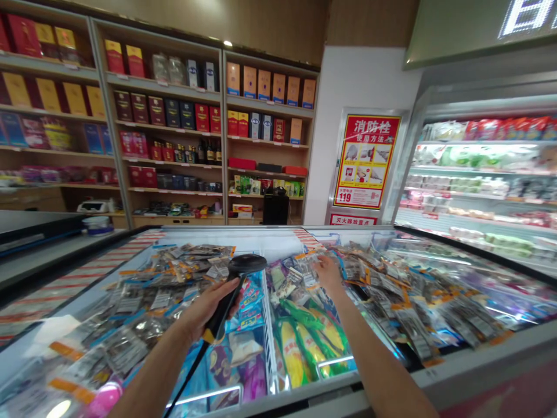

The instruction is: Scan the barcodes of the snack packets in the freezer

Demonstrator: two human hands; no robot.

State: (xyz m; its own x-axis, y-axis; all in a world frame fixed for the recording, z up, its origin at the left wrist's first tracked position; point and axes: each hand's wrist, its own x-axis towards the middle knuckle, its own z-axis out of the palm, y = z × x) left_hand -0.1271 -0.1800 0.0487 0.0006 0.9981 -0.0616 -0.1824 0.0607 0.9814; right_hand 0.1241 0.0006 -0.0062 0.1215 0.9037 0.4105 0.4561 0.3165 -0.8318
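My left hand [225,293] is wrapped round the handle of a black barcode scanner [247,264], held over the chest freezer with its cable hanging down toward me. My right hand [328,273] reaches further into the freezer, its fingers closed at the edge of a clear food packet [308,271] with an orange strip. Part of that grip is blurred. Below it lie bags of yellow corn [311,339] with green ends. Blue ice-cream packs [250,307] lie under the scanner. Similar clear packets are heaped on the left [161,296] and the right [409,296].
A white wire divider [268,337] splits the freezer, and its front rim [322,400] runs nearest me. Shelves of boxed goods [174,116] stand behind. A red and yellow poster [366,161] hangs beside a lit refrigerated display [478,186]. A counter [35,232] is at left.
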